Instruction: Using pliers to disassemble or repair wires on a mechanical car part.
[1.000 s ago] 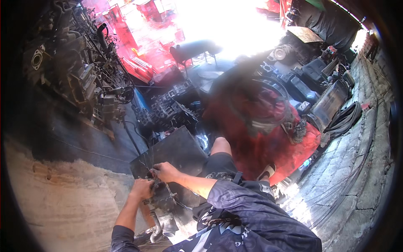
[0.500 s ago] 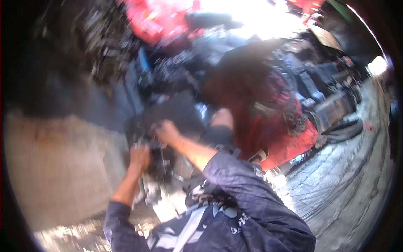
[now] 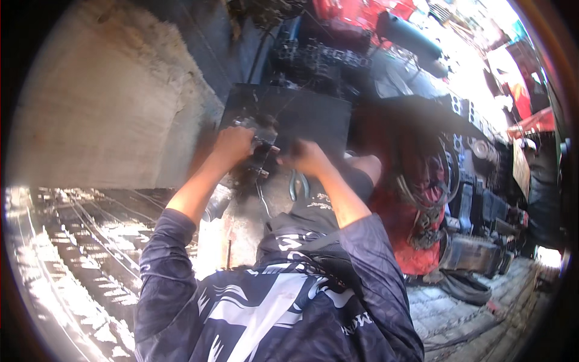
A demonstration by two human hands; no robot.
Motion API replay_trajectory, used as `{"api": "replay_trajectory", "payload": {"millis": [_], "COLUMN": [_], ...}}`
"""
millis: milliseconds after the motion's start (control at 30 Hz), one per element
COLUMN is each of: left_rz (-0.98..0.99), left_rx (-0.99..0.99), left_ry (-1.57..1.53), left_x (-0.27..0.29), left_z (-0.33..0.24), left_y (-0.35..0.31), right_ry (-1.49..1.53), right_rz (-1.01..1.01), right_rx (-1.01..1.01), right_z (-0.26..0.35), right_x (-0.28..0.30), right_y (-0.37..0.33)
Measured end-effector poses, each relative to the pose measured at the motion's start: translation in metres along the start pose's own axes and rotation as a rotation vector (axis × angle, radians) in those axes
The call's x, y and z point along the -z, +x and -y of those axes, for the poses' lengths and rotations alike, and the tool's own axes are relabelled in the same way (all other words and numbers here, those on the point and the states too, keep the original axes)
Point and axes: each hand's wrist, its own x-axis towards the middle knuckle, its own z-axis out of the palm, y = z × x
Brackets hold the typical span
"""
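Note:
Before me lies a dark flat board point(image 3: 313, 114). On its near left side sits a small, dark metal part point(image 3: 260, 129) with short copper-coloured ends, too blurred to name its kind. My left hand point(image 3: 236, 143) is closed round the left side of this part. To its right, my right hand point(image 3: 309, 157) is curled and smeared by motion, apart from the left one; whether anything is in its fingers is hidden. Just below the right hand are pliers point(image 3: 298, 184) with blue-grey handles. A thin wire point(image 3: 262, 199) hangs from the part toward my lap.
A large tan panel point(image 3: 108, 96) stands at the left. Beyond the board are dark engine parts point(image 3: 325, 57) and a blue-green cylinder point(image 3: 410, 39). On the right, a black hose point(image 3: 449, 181) loops over a red thing point(image 3: 416, 256), beside several metal engine parts point(image 3: 473, 205).
My view has swung, so the board and hands appear farther right and sharper. My right hand has moved from the board's middle to its near edge, beside the metal part.

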Motion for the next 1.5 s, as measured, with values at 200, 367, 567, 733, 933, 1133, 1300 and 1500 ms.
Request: {"api": "replay_trajectory", "payload": {"millis": [200, 367, 567, 733, 933, 1133, 1300, 1500], "left_rz": [0.012, -0.091, -0.449, -0.583, -0.737, -0.707, -0.68, -0.666], "left_rx": [0.062, 0.07, 0.223, 0.313, 0.235, 0.475, 0.463, 0.465], "left_ry": [-0.242, -0.489, -0.63, -0.5, -0.368, -0.783, -0.707, -0.748], "left_x": [-0.003, -0.009, -0.044, -0.05, -0.093, -0.092, -0.086, -0.074], "left_z": [0.024, 0.021, 0.021, 0.023, 0.044, 0.029, 0.025, 0.022], "left_y": [-0.005, -0.012, -0.022, -0.029, -0.034, -0.034, -0.031, -0.034], "right_ry": [-0.479, -0.555, -0.462, 0.194, 1.11, 1.36, 1.676, 1.665], "right_rz": [0.111, 0.062, 0.003, -0.303, 0.361, 0.559, 0.66, 0.657], "right_rx": [-0.242, -0.316, -0.322, -0.368, -0.41, -0.464, -0.462, -0.708], "right_z": [-0.041, -0.027, -0.044, -0.044, 0.023, 0.063, 0.057, 0.079], "right_x": [-0.062, -0.065, -0.07, -0.042, 0.011, 0.008, 0.005, 0.018], "right_y": [-0.029, -0.035, -0.032, -0.028, -0.059, -0.053, -0.024, -0.006]}}
